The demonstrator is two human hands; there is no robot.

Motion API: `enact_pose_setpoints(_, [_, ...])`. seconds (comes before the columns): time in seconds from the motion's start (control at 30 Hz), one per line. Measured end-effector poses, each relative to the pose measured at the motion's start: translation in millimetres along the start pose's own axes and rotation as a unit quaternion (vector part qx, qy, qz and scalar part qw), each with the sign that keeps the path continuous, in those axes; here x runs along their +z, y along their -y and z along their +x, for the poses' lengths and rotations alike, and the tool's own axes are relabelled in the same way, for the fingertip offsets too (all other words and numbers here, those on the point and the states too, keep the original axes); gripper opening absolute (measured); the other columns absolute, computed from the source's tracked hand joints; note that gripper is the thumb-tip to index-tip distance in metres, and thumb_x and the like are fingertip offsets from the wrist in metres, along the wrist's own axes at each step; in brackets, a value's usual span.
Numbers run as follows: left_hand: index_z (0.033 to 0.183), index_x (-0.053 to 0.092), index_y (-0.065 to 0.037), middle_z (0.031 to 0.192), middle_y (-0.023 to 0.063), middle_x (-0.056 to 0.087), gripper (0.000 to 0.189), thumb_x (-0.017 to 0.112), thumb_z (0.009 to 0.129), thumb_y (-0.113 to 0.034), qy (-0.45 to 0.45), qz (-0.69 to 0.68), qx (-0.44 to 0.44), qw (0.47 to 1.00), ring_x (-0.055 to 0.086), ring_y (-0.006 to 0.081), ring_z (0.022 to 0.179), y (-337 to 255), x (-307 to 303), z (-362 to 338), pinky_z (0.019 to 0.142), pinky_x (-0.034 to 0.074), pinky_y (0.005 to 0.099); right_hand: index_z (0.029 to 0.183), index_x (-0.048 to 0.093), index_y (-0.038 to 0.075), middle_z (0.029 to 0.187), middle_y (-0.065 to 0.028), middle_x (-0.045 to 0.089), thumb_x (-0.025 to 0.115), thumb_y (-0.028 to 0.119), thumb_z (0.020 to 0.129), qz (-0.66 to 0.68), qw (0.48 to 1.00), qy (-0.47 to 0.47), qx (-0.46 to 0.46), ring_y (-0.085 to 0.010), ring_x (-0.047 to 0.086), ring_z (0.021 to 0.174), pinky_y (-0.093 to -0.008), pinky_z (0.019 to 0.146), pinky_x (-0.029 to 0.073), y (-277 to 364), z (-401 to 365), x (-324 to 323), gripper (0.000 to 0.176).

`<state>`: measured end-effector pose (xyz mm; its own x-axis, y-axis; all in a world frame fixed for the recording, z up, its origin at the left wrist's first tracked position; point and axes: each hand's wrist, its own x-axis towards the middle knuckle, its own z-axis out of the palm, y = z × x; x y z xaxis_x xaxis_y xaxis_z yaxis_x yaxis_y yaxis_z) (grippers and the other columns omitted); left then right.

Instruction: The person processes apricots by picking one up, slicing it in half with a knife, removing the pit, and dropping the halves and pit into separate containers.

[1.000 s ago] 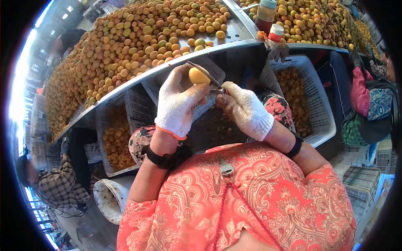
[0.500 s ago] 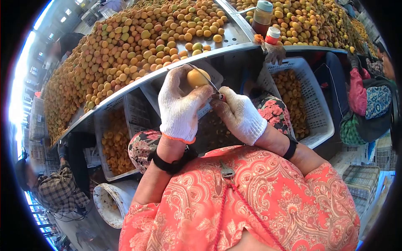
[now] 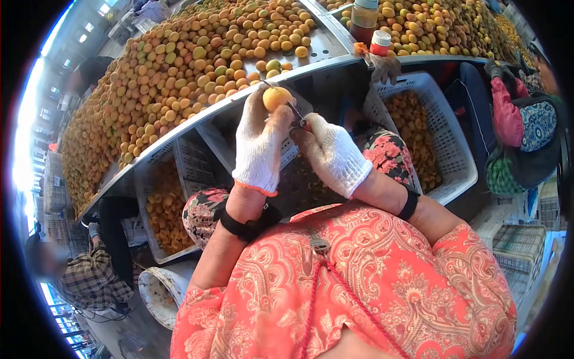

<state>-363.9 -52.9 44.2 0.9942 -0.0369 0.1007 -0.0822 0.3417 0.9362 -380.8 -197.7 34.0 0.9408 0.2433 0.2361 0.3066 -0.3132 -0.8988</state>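
The left hand's fingers (image 3: 267,122) are curled tight around a yellow apricot (image 3: 277,97), thumb on one side and the rest behind it. They hold it just in front of the rim of the metal table (image 3: 327,40). The thin blade of a knife (image 3: 291,107) lies against the fruit's right side. The right hand's fingers (image 3: 311,139) are closed on the knife's handle, with their stained tips pressed close to the left hand (image 3: 258,143). Both hands wear white knit gloves, and the right hand (image 3: 332,154) sits just below and to the right of the fruit, in front of the table's edge. A black band (image 3: 242,226) circles the left wrist. A key on a red cord (image 3: 318,244) hangs on the person's orange patterned blouse.

On the table, a deep heap of apricots (image 3: 179,54) covers nearly the whole top, leaving a bare perforated patch near the rim. Two bottles (image 3: 363,21) stand at the table's near corner, and a spare glove (image 3: 385,66) hangs just under them. Below the table's rim to the right, a white crate (image 3: 460,149) holds cut fruit. Under the table to the left, more crates (image 3: 161,197) hold fruit too. At the table's right end a co-worker's pink sleeve (image 3: 505,116) shows. Low to the left of the table sits another person in a checked shirt (image 3: 89,278), with a white bucket (image 3: 158,293) beside them.
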Motion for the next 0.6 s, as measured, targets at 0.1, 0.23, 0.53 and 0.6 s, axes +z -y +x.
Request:
enact_pose_setpoints(0.1, [0.138, 0.044, 0.0, 0.112, 0.0102, 0.06, 0.046, 0.055, 0.095, -0.006, 0.004, -0.001, 0.034, 0.999, 0.059, 0.0139, 0.096, 4, 1, 1, 0.084, 0.049, 0.0265, 0.098, 0.055, -0.002, 0.081, -0.0253, 0.066, 0.053, 0.021, 0.099, -0.009, 1.0, 0.003, 0.003, -0.042, 0.066, 0.081, -0.0463, 0.064, 0.05, 3, -2, 0, 0.023])
enact_pose_setpoints(0.23, [0.138, 0.044, 0.0, 0.114, 0.0112, 0.06, 0.045, 0.056, 0.095, -0.008, -0.027, 0.002, 0.074, 0.997, 0.059, 0.0153, 0.099, 7, 5, 1, 0.083, 0.05, 0.0276, 0.106, 0.056, -0.002, 0.082, -0.0165, 0.064, 0.054, 0.018, 0.1, 0.124, 0.99, 0.044, 0.046, -0.0209, 0.061, 0.072, -0.0353, 0.064, 0.047, 9, -1, -3, 0.021])
enact_pose_setpoints(0.53, [0.113, 0.064, -0.002, 0.098, 0.003, 0.065, 0.034, 0.06, 0.099, -0.034, -0.094, -0.11, -0.039, 0.989, 0.058, 0.0099, 0.083, 27, 16, 0, 0.074, 0.048, 0.0261, 0.108, 0.053, -0.001, 0.081, -0.0208, 0.065, 0.05, 0.01, 0.099, 0.022, 0.999, -0.044, -0.019, -0.0336, 0.067, 0.077, -0.0406, 0.061, 0.048, -4, -1, 10, 0.015])
enact_pose_setpoints(0.6, [0.118, 0.063, -0.001, 0.101, 0.003, 0.065, 0.036, 0.06, 0.1, -0.033, -0.056, -0.063, -0.031, 0.996, 0.059, 0.0102, 0.088, 21, 7, -1, 0.078, 0.049, 0.026, 0.102, 0.05, -0.001, 0.075, -0.0243, 0.062, 0.053, 0.009, 0.098, -0.029, 0.998, -0.047, -0.034, -0.0419, 0.065, 0.075, -0.0422, 0.059, 0.047, -2, -2, 6, 0.012])
